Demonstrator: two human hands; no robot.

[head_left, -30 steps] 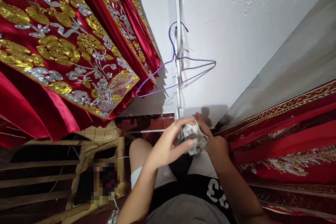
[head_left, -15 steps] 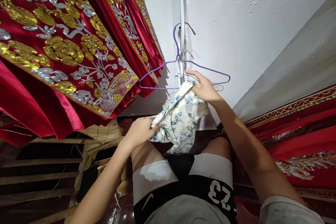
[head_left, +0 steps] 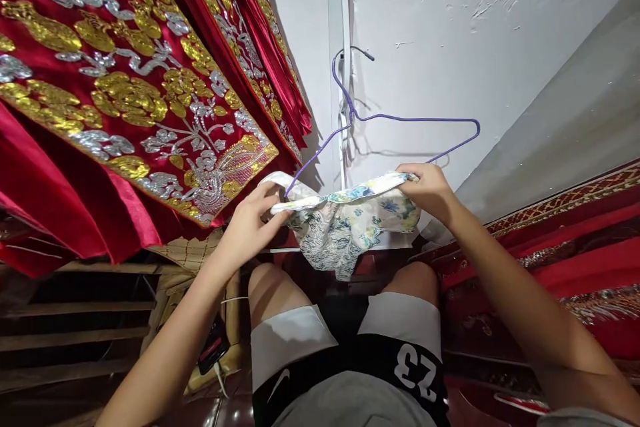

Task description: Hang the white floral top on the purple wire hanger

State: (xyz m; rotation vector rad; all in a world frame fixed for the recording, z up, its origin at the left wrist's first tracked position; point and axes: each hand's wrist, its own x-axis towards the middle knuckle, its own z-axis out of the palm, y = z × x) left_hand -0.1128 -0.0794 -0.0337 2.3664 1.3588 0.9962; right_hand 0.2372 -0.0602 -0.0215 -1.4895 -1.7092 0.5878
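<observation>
A purple wire hanger (head_left: 400, 119) hangs by its hook from a white strip on the wall, tilted with its left end lower. That left end reaches into the opening of a white floral-print garment (head_left: 350, 227), whose kind I cannot make out. My left hand (head_left: 253, 223) is closed on the left end of the garment's band, right beside the hanger's end. My right hand (head_left: 427, 190) pinches the right end of the band, below the hanger's right arm. Between my hands the band is stretched out, and the cloth hangs crumpled under it. The hanger's lower bar is mostly hidden.
Red satin cloth with gold and silver sequins (head_left: 130, 93) hangs at the left. A slatted wooden seat (head_left: 80, 307) stands below it, with a dark phone-like object (head_left: 214, 347) and white cable nearby. More red trimmed cloth (head_left: 575, 247) is at the right. A white wall (head_left: 425, 67) rises ahead.
My left hand has risen and my right hand has moved right and down, spreading the garment's band level. The hanger has tilted, its left end now inside the garment's opening.
</observation>
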